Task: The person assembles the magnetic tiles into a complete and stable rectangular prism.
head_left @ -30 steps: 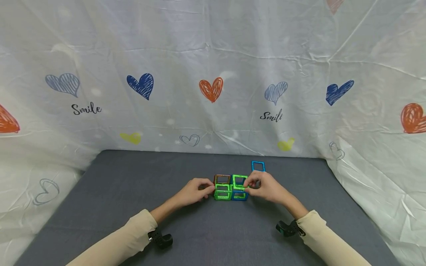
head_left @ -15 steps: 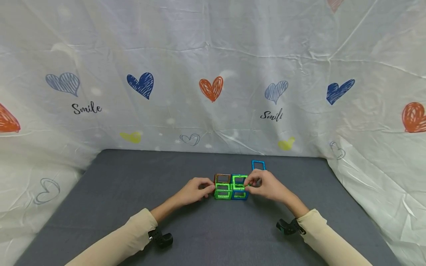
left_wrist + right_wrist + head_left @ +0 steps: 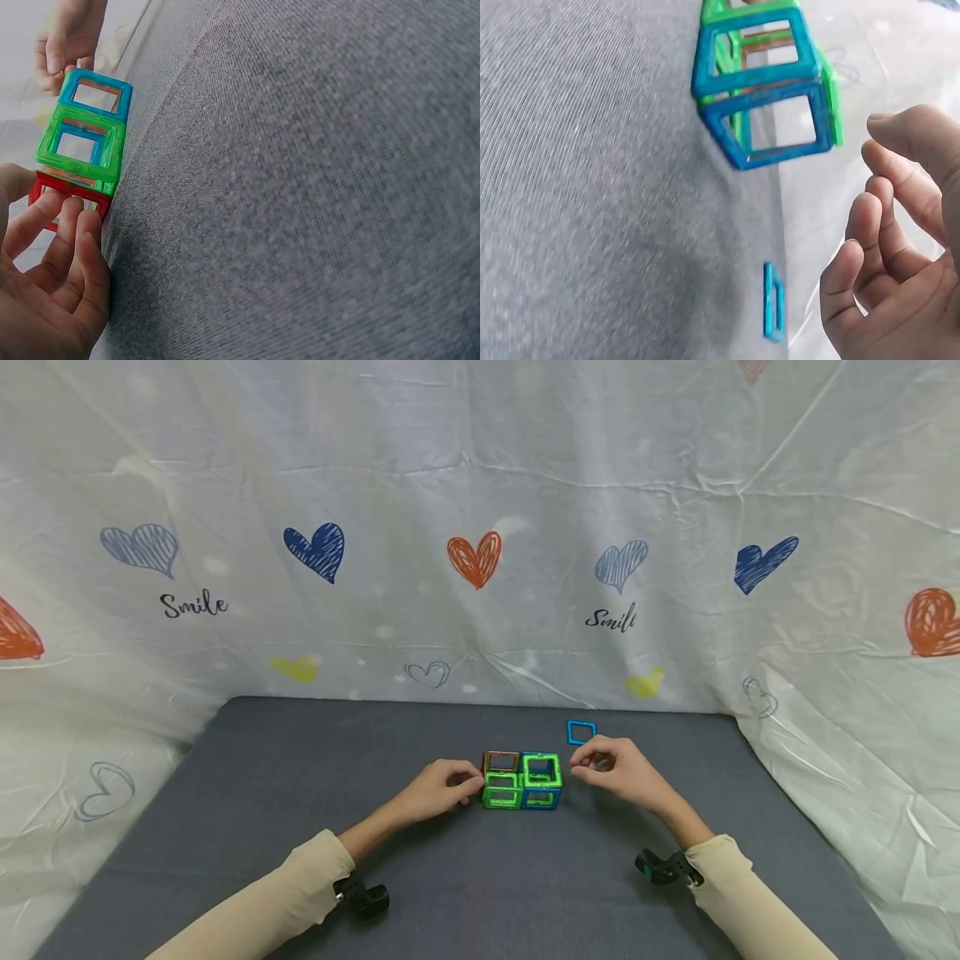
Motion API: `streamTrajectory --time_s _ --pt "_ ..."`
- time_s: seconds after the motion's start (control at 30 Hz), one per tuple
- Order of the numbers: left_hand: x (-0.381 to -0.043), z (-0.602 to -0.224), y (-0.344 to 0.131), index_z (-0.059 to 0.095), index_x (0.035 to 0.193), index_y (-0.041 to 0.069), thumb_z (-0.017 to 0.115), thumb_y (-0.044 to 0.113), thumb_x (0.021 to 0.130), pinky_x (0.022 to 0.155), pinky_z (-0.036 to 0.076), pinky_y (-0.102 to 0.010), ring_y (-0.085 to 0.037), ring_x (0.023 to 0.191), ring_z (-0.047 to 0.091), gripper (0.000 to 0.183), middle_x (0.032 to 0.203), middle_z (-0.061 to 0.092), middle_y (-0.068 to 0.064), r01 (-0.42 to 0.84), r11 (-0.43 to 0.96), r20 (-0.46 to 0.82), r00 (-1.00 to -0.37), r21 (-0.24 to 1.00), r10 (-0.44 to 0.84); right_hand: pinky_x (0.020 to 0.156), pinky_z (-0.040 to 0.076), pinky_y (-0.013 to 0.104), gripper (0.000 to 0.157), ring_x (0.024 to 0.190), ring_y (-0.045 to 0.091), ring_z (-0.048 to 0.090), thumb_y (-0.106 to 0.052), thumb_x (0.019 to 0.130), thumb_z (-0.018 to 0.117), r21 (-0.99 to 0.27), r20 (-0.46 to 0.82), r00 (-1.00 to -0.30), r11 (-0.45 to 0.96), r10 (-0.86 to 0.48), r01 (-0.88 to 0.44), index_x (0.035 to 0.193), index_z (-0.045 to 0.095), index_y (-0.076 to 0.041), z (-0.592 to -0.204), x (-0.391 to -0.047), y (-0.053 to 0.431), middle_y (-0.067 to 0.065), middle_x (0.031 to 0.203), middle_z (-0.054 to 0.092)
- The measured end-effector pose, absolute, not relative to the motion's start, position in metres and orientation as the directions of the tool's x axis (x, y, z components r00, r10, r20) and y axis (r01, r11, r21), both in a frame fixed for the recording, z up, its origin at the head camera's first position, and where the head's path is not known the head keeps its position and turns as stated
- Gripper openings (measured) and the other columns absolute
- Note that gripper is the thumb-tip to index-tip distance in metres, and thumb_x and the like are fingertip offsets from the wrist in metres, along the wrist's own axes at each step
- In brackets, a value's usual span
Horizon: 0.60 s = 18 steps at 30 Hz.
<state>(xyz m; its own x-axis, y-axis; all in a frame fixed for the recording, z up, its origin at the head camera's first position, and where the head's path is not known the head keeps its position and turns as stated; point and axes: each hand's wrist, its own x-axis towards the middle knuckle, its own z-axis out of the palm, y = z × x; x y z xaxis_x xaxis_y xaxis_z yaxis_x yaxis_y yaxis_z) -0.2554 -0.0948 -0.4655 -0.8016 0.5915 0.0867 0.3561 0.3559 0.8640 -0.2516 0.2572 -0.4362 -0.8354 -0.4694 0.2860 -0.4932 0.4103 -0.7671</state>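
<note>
Magnetic tiles joined into two boxes side by side, with a green square tile (image 3: 542, 784) on top of the right one, stand on the table. My left hand (image 3: 437, 791) holds the left end, its thumb and fingers at a red tile (image 3: 56, 182) in the left wrist view. My right hand (image 3: 618, 768) hovers to the right of the boxes with loosely bent fingers and nothing between them. Facing it are blue tiles (image 3: 756, 79) on the right end, seen in the right wrist view. The far inner sides of the boxes are partly hidden.
A loose blue square tile (image 3: 581, 722) lies behind the right hand, near the back of the dark grey table (image 3: 315, 743). A white curtain (image 3: 390, 610) printed with hearts hangs along the back and sides. Each wrist wears a black camera strap.
My right hand has let go of the green top tile and drawn away to the right. That tile stays on the right box. The left hand has hardly moved.
</note>
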Motion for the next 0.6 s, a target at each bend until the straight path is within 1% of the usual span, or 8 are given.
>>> streamTrajectory --time_s 0.1,0.33,0.6 --pt "-0.256 -0.467 -0.095 0.073 0.114 0.006 0.059 0.023 0.106 0.061 0.054 -0.032 -0.020 0.079 0.067 0.023 0.098 0.070 -0.005 0.353 0.353 0.086 -0.802 0.866 0.591 0.067 0.052 0.033 0.011 0.080 0.020 0.060 -0.009 0.095 0.075 -0.776 0.275 -0.844 0.412 -0.461 -0.478 0.102 0.074 -0.001 -0.439 -0.253 0.262 0.002 0.092 0.065" --pt "-0.257 -0.469 -0.095 0.073 0.113 0.005 0.060 0.024 0.106 0.060 0.054 -0.032 -0.021 0.078 0.066 0.024 0.098 0.070 -0.006 0.357 0.349 0.092 -0.801 0.867 0.591 0.065 0.052 0.031 0.013 0.078 0.022 0.060 -0.005 0.094 0.075 -0.783 0.294 -0.848 0.398 -0.442 -0.479 0.103 0.073 0.004 -0.448 -0.257 0.273 0.005 0.090 0.066" --pt "-0.257 -0.467 -0.095 0.073 0.114 0.006 0.059 0.024 0.106 0.060 0.054 -0.032 -0.020 0.078 0.066 0.024 0.098 0.070 -0.006 0.353 0.360 0.082 -0.803 0.864 0.590 0.064 0.051 0.029 0.012 0.076 0.021 0.060 -0.003 0.094 0.074 -0.799 0.282 -0.864 0.396 -0.416 -0.452 0.103 0.073 0.004 -0.458 -0.263 0.284 0.006 0.088 0.067"
